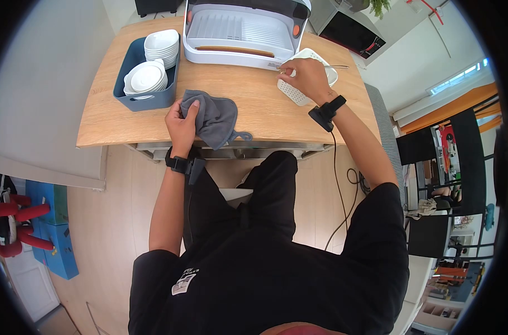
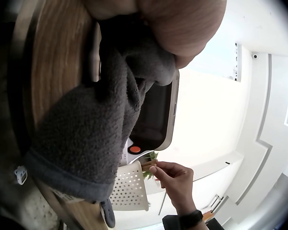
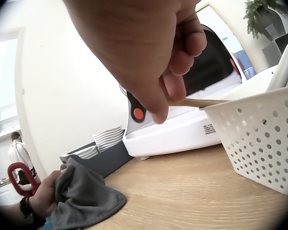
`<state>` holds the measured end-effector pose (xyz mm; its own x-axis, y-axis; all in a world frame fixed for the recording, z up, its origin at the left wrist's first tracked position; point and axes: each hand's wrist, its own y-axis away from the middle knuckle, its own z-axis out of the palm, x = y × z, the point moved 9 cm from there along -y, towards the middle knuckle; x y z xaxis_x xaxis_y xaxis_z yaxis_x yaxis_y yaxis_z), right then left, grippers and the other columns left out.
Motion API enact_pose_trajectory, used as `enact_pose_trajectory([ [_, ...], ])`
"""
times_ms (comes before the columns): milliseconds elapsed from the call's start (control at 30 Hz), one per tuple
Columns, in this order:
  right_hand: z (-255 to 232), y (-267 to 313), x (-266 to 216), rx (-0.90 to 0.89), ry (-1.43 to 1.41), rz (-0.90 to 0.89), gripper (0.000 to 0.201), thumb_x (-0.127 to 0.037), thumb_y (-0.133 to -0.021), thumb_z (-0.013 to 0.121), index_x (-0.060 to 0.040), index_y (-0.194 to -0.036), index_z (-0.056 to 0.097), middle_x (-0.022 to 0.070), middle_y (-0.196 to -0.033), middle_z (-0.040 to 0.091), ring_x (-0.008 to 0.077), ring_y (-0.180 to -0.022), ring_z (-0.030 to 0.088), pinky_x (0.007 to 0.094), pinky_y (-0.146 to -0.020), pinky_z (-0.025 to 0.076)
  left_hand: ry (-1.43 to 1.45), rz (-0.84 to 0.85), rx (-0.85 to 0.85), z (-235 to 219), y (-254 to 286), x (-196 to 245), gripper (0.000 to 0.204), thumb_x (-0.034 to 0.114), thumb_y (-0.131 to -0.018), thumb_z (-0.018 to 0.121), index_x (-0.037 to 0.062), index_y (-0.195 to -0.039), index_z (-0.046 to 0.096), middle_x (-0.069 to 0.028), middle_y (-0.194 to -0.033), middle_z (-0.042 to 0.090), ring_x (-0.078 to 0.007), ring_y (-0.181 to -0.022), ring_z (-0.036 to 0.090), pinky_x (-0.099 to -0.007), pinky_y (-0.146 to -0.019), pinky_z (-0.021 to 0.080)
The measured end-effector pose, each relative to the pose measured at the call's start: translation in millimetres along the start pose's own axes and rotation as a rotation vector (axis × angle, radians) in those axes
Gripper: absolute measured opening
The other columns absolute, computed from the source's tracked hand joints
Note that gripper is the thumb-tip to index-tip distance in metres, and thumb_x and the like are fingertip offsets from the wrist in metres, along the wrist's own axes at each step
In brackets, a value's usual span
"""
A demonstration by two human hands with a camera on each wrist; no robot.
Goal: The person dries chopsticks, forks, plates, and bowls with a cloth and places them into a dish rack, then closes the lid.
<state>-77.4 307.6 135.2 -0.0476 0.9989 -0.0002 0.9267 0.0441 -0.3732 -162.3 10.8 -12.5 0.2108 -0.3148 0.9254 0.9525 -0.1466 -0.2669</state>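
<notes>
My left hand (image 1: 181, 127) grips a grey cloth (image 1: 216, 118) near the table's front edge, thumb on top and the cloth hanging over that edge. In the left wrist view the folded cloth (image 2: 86, 129) fills much of the frame. On the right, my right hand (image 1: 309, 81) is over a white perforated basket (image 1: 290, 94). Its thumb and fingers pinch a thin wooden stick (image 3: 199, 102), which reaches to the basket's rim in the right wrist view; I cannot tell whether it is a chopstick or a utensil handle. A thin metal handle (image 1: 336, 67) sticks out over the basket's right side.
A white dish cabinet (image 1: 226, 57) with a dark lid stands at the back of the wooden table (image 1: 254, 111). To the left is a blue-grey bin (image 1: 153, 104) with stacked white bowls (image 1: 162, 40). A black cable (image 1: 335, 167) hangs from the right wrist; a microwave (image 1: 349, 34) stands behind right.
</notes>
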Motion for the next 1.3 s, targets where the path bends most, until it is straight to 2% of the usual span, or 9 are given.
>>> enact_pose_trajectory([
  [167,3.4,0.3,2.3,0.017,0.028,0.031,0.019,-0.030,-0.081,0.079,-0.0129,-0.089,0.080,0.0010,-0.075,0.074,0.0216,-0.066,0.069,0.0340,-0.062,0.052,0.014,-0.002,0.000,-0.7,0.7,0.1,0.024,0.010,-0.092,0.073,-0.0051,-0.111,0.067,-0.0034,-0.099,0.071,-0.0064,-0.087,0.062,-0.0216,-0.079,0.050],
  [233,0.4,1.6,2.6,0.022,0.024,0.039,0.014,-0.027,-0.082,0.073,-0.0140,-0.086,0.079,0.0021,-0.074,0.073,0.0255,-0.069,0.069,0.0383,-0.063,0.053,0.000,-0.001,0.001,-0.6,1.1,0.8,0.024,0.010,-0.092,0.073,-0.0051,-0.111,0.067,-0.0034,-0.099,0.071,-0.0064,-0.087,0.062,-0.0215,-0.079,0.050],
  [367,-17.0,5.2,10.6,0.088,-0.023,0.043,0.014,-0.026,-0.082,0.073,-0.0138,-0.086,0.079,0.0025,-0.076,0.074,0.0249,-0.068,0.069,0.0373,-0.062,0.053,-0.028,-0.005,0.010,-0.9,2.2,3.0,0.024,0.010,-0.093,0.073,-0.0050,-0.110,0.067,-0.0030,-0.099,0.070,-0.0062,-0.086,0.062,-0.0215,-0.079,0.050],
  [433,-25.1,8.6,13.5,0.127,-0.032,0.034,0.015,-0.026,-0.083,0.078,-0.0119,-0.086,0.080,0.0036,-0.081,0.075,0.0190,-0.063,0.067,0.0309,-0.060,0.052,-0.029,-0.004,0.012,-0.8,2.5,3.5,0.023,0.010,-0.093,0.072,-0.0050,-0.110,0.067,-0.0028,-0.098,0.070,-0.0061,-0.086,0.062,-0.0214,-0.079,0.050],
  [667,-14.1,13.5,5.3,0.088,-0.049,0.022,0.019,-0.030,-0.082,0.080,-0.0116,-0.089,0.080,0.0032,-0.081,0.076,0.0191,-0.063,0.067,0.0315,-0.060,0.051,-0.021,0.001,0.014,-0.1,2.0,3.3,0.023,0.010,-0.093,0.072,-0.0047,-0.109,0.067,-0.0019,-0.097,0.070,-0.0054,-0.085,0.061,-0.0209,-0.077,0.050],
  [733,-6.4,12.0,2.8,0.070,-0.053,-0.009,0.019,-0.031,-0.082,0.077,-0.0141,-0.091,0.079,0.0003,-0.078,0.074,0.0240,-0.068,0.069,0.0361,-0.065,0.053,-0.024,0.001,0.012,-0.6,1.9,3.3,0.023,0.010,-0.093,0.072,-0.0046,-0.109,0.067,-0.0018,-0.097,0.070,-0.0053,-0.084,0.061,-0.0210,-0.077,0.050],
  [967,1.1,10.3,-0.2,0.059,-0.054,0.038,0.021,-0.032,-0.082,0.078,-0.0140,-0.093,0.078,-0.0007,-0.076,0.073,0.0231,-0.070,0.069,0.0356,-0.064,0.053,-0.044,0.004,0.010,0.2,1.8,4.1,0.023,0.011,-0.093,0.073,-0.0047,-0.109,0.067,-0.0018,-0.097,0.070,-0.0053,-0.084,0.062,-0.0211,-0.077,0.050],
  [1133,-2.3,12.2,-3.2,0.138,-0.020,-0.023,0.019,-0.029,-0.081,0.081,-0.0122,-0.089,0.079,0.0017,-0.080,0.074,0.0201,-0.067,0.068,0.0317,-0.061,0.052,-0.043,0.006,0.008,0.1,1.8,5.2,0.024,0.011,-0.093,0.073,-0.0048,-0.109,0.067,-0.0020,-0.097,0.070,-0.0056,-0.084,0.062,-0.0211,-0.077,0.050],
  [1300,-20.8,16.2,6.5,0.220,-0.106,0.021,0.014,-0.023,-0.083,0.077,-0.0114,-0.091,0.077,0.0031,-0.080,0.074,0.0197,-0.067,0.069,0.0305,-0.061,0.053,-0.045,0.000,0.016,-1.5,2.0,2.9,0.024,0.011,-0.093,0.073,-0.0047,-0.110,0.067,-0.0021,-0.097,0.070,-0.0056,-0.084,0.062,-0.0211,-0.077,0.050],
])
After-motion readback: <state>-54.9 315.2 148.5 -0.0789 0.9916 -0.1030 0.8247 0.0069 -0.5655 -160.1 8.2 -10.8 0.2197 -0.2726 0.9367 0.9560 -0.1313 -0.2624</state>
